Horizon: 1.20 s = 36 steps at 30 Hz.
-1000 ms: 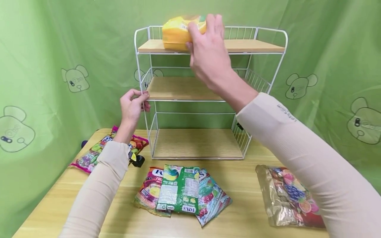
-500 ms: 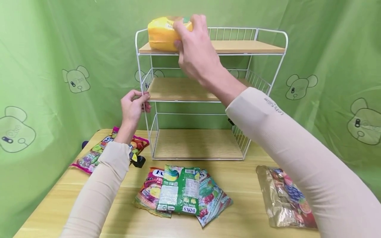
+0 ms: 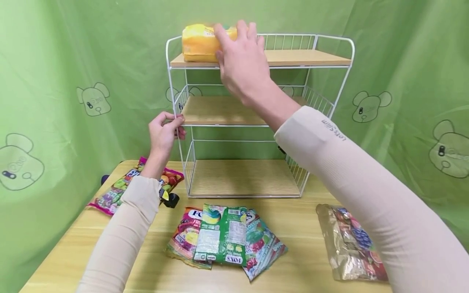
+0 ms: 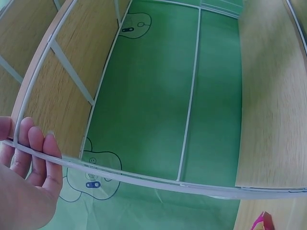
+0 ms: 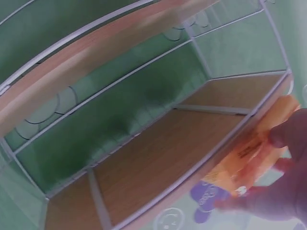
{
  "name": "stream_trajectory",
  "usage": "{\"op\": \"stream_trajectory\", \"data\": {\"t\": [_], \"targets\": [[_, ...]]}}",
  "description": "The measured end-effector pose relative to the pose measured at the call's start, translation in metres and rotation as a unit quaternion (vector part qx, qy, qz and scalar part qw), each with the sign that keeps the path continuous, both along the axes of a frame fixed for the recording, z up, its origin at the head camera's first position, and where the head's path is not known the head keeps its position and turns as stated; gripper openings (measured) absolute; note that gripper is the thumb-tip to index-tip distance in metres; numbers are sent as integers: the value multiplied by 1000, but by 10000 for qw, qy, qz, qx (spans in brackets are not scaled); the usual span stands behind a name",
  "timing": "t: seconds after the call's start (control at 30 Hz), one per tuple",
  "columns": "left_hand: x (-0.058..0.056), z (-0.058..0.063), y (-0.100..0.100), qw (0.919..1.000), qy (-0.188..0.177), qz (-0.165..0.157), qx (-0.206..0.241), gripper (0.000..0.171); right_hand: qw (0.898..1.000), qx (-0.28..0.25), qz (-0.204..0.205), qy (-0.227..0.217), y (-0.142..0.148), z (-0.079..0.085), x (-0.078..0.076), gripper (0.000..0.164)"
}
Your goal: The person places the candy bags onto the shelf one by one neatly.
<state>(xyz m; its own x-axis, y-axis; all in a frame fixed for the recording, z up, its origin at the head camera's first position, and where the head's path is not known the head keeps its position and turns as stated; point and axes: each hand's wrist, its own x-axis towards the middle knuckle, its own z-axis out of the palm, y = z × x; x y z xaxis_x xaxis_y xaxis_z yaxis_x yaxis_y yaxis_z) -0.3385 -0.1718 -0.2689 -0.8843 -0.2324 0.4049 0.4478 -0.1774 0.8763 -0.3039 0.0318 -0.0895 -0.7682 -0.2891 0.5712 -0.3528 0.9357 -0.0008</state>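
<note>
A white wire rack (image 3: pixel 293 57) with three wooden shelves stands on the table. On its top shelf, at the left end, sits a yellow packet (image 3: pixel 199 44), lying flat. My right hand (image 3: pixel 244 65) holds the packet's right end, thumb low at the front and fingers spread over the top. In the right wrist view the thumb touches the orange-looking packet (image 5: pixel 252 155); the other fingers are blurred. My left hand (image 3: pixel 163 132) grips the rack's left front post at the middle shelf. The left wrist view shows its fingers (image 4: pixel 50 148) curled round the white frame.
Three overlapping candy bags (image 3: pixel 220 238) lie before the rack. A pink-edged candy bag (image 3: pixel 121 185) is partly behind the left forearm, and a clear-gold fruit bag (image 3: pixel 340 244) is partly under the right. Green cloth (image 3: pixel 44 61) hangs around the table.
My right hand has slid the yellow packet left along the top shelf to its left end. The packet now lies flatter, and the right fingers have spread. The left hand has stayed put.
</note>
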Motion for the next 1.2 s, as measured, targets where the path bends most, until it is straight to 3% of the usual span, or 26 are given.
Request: {"op": "stream_trajectory", "data": {"t": [0.13,0.27,0.5,0.63,0.8,1.2], "targets": [[-1,0,-1,10000,-9,-9,-28,13,9977,531,-258,319,-8,-2,10,62],[-2,1,-3,10000,-14,-3,-40,13,9964,593,-228,568,-13,-4,14,76],[-4,0,-3,10000,-52,43,-47,13,9942,814,-625,321,-7,-4,9,57],[-4,-1,-2,9999,-97,23,-104,11,9958,494,-646,424,-1,-10,5,54],[-4,0,-2,9999,-38,25,-125,10,9992,-80,-198,351,1,-17,3,62],[-3,2,-2,9999,-50,41,-89,12,9977,-641,165,167,-7,-35,-2,60]]}}
